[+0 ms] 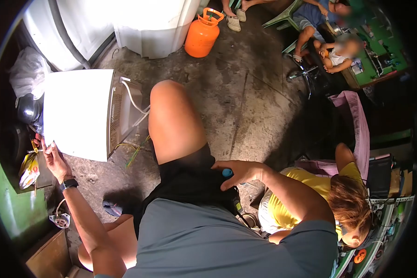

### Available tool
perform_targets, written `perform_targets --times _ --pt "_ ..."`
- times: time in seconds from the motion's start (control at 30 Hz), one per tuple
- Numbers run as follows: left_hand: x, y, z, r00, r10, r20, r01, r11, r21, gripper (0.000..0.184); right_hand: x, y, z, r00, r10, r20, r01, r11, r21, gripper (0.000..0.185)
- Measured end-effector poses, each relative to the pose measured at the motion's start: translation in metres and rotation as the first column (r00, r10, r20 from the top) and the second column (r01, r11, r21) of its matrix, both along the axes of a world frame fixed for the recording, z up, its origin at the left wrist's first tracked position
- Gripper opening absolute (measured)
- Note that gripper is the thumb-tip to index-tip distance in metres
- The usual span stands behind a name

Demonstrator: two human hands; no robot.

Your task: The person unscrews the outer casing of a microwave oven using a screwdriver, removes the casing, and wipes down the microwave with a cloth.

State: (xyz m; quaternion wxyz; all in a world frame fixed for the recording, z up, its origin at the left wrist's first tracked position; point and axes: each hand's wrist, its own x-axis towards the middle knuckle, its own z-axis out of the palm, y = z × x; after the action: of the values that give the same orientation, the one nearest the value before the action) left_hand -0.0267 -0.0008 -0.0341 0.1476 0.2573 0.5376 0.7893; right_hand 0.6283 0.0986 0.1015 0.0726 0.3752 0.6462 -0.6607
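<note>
A white box-shaped appliance (78, 111) with a perforated side and a white cord (133, 96) stands on the floor at the left. My left hand (56, 162), with a dark watch on the wrist, is at its near left corner, thumb on the white face and fingers around the edge. Over my dark shorts, my right hand (241, 172) curls around a thing with a rounded blue end (227, 173); the rest of it is hidden. Thin yellow-green wires (136, 153) lie on the floor beside the appliance.
An orange gas cylinder (202, 34) stands beside white appliances (153, 23) at the back. A person in a yellow top (301, 194) is close on my right. Other people sit by a green table (384, 46). Plastic bags (30, 72) crowd the left, above a round metal part (60, 219).
</note>
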Motion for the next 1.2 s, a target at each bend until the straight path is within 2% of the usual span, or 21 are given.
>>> perform_targets --times 0.03,0.13,0.2,0.23,0.27,0.33,0.5,0.57,0.63,0.83,0.93,1.0,1.13,1.17,1.2 --pt "0.0 0.002 0.0 1.0 0.011 -0.018 -0.011 1.0 0.006 0.035 0.002 0.001 -0.001 0.997 0.075 -0.009 -0.074 0.993 0.09 0.06" --pt "-0.002 0.004 -0.001 0.999 -0.024 0.04 0.024 1.0 0.001 0.029 0.006 0.007 0.007 0.996 0.076 0.039 -0.08 0.988 0.13 0.05" --pt "-0.003 0.007 0.0 0.999 -0.011 -0.034 0.011 1.0 -0.003 0.018 0.005 0.011 0.022 0.97 0.063 0.235 -0.016 0.981 -0.194 0.044" --pt "-0.001 0.01 0.002 0.999 -0.011 -0.032 0.011 1.0 0.001 0.018 0.0 0.009 0.028 0.974 0.042 0.223 -0.014 0.992 -0.126 0.037" --pt "0.0 0.01 0.003 0.999 -0.018 0.028 0.018 1.0 -0.009 0.008 -0.001 0.008 0.03 0.974 0.043 0.224 -0.014 0.992 -0.127 0.037" --pt "0.003 0.007 0.009 0.996 -0.023 0.085 0.025 0.999 -0.026 0.012 -0.004 0.008 0.03 0.962 0.091 0.258 -0.106 0.993 0.044 0.033" --pt "0.01 0.009 0.016 1.0 -0.03 0.009 0.03 0.999 -0.028 0.008 0.007 0.007 0.016 0.979 0.113 0.17 -0.133 0.985 0.11 0.03" --pt "0.004 0.007 0.01 0.999 -0.039 0.037 0.04 0.999 -0.032 0.008 0.005 0.004 0.013 0.981 0.13 0.142 -0.148 0.981 0.123 0.029" --pt "0.001 0.005 0.008 0.997 -0.046 0.065 0.048 0.998 -0.037 0.008 0.003 0.0 0.011 0.991 0.12 0.063 -0.132 0.959 0.252 0.026" --pt "0.009 0.006 0.014 0.996 -0.042 0.085 0.044 0.999 -0.026 0.008 -0.01 -0.001 0.019 0.992 0.112 0.054 -0.122 0.956 0.267 0.023" --pt "0.009 0.006 0.015 0.993 -0.024 0.119 0.026 1.0 -0.015 0.008 -0.012 -0.002 0.011 0.996 0.077 0.032 -0.083 0.968 0.238 0.026" --pt "0.007 0.007 0.015 0.999 -0.045 0.01 0.045 0.998 -0.042 0.008 -0.011 -0.004 0.004 0.999 0.047 0.01 -0.048 0.972 0.231 0.027" --pt "0.01 0.008 0.016 0.999 -0.037 -0.014 0.036 0.999 -0.035 0.008 -0.013 -0.006 0.002 1.0 -0.006 0.003 0.005 0.975 0.224 0.029" --pt "0.008 0.008 0.016 0.998 -0.051 0.024 0.052 0.998 -0.03 0.008 -0.014 -0.002 0.006 1.0 -0.005 0.002 0.005 0.975 0.222 0.029" --pt "0.007 0.008 0.016 0.997 -0.057 0.042 0.059 0.998 -0.031 0.009 -0.02 0.006 0.018 0.987 0.07 0.143 -0.082 0.994 0.074 0.033"
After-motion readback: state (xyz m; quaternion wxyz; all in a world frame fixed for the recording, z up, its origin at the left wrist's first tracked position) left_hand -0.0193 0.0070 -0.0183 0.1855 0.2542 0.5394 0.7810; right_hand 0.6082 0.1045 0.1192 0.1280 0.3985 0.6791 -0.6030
